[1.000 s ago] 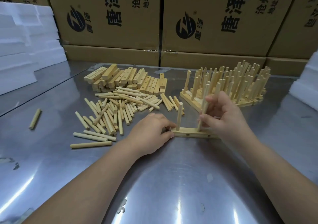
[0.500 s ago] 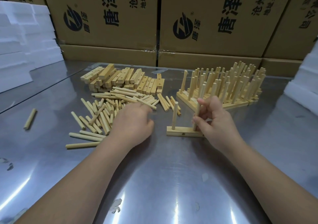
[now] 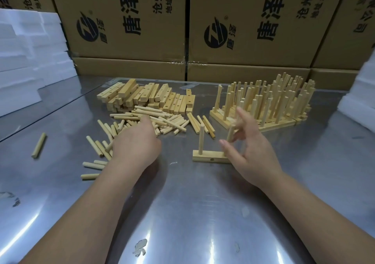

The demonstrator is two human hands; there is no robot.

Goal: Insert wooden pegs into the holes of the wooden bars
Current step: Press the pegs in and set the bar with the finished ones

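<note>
Since half a second ago the left hand (image 3: 138, 146) has reached deeper into the loose pegs (image 3: 174, 121) at 11 o'clock, forefinger straight. The right hand (image 3: 249, 148) has loosed its pinch, its fingers now spread and blurred about the second peg (image 3: 230, 134). On the steel table (image 3: 192, 213), pegged bars (image 3: 263, 109) stand at 1 o'clock and bare bars (image 3: 146, 99) lie at 11. The bar (image 3: 209, 155) lies at centre, with the first peg (image 3: 201, 140) upright in it.

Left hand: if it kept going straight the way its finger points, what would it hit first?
Probably the loose pegs heaped just ahead of the left hand; the stacked bars lie farther back. Its height above the table is unclear.
</note>
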